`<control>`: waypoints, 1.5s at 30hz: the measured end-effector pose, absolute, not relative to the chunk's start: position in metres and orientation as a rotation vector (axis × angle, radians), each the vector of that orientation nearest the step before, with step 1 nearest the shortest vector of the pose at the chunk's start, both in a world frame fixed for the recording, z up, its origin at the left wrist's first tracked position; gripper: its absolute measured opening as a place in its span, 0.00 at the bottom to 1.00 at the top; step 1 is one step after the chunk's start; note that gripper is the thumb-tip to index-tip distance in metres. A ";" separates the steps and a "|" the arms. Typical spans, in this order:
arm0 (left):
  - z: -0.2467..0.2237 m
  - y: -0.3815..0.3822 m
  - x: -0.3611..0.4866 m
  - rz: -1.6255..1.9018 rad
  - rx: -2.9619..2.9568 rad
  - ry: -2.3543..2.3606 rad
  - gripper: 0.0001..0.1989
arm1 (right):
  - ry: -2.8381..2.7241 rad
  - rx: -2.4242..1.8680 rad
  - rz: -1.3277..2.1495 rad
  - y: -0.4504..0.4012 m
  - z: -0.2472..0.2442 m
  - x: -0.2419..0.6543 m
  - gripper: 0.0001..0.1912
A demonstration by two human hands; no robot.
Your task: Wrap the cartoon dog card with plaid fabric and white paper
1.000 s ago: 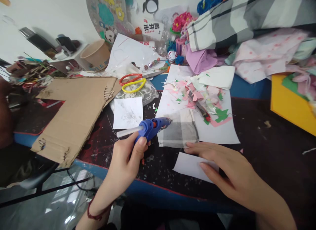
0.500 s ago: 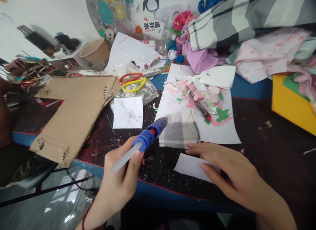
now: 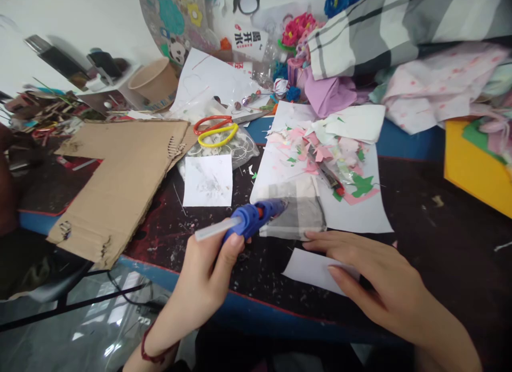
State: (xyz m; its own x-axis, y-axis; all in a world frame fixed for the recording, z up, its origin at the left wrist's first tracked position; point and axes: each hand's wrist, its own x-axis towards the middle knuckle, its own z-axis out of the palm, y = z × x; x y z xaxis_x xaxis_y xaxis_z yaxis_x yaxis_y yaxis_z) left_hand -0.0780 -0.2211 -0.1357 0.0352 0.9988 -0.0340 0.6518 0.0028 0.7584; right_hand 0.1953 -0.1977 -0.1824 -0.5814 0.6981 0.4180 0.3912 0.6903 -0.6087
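Note:
My left hand [image 3: 212,273] is wrapped round a blue hot glue gun [image 3: 250,217], with a translucent glue stick jutting from its back end. The gun's nozzle is over a grey-and-white checked cloth piece [image 3: 298,215]; whether it touches the cloth I cannot tell. My right hand [image 3: 372,276] lies nearly flat with fingers stretched, its fingertips at the cloth's lower right edge. Under its thumb is a small white paper strip [image 3: 310,268]. A large white sheet [image 3: 356,217] strewn with pink and green paper scraps [image 3: 320,151] lies beyond and partly beneath the cloth.
Cut cardboard [image 3: 132,175] lies at the left, near another person's arm [image 3: 8,185]. Scissors [image 3: 218,133] with red and yellow handles rest on a plastic bag, behind a smudged white paper square [image 3: 208,180]. Yellow card [image 3: 478,169] and piled fabrics [image 3: 440,89] occupy the right side.
My left hand has moved the glue gun to the right and slightly down, further over the checked cloth. My right hand has stayed almost still.

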 end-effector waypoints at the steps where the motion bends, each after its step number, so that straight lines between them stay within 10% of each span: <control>1: -0.138 -0.219 -0.080 0.755 1.689 1.695 0.21 | -2.240 -0.834 0.608 -0.198 -0.182 0.195 0.10; 45: -0.133 -0.241 -0.090 0.744 1.649 1.786 0.17 | -2.186 -0.757 0.549 -0.199 -0.183 0.196 0.08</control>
State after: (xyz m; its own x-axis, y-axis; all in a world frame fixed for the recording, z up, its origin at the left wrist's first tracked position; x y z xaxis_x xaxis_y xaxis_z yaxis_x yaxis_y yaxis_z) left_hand -0.0904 -0.2409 -0.1327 -0.0580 0.9971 -0.0496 0.6669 0.0756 0.7413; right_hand 0.1957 -0.1990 -0.1827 -0.5475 0.6641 0.5092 0.3447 0.7334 -0.5859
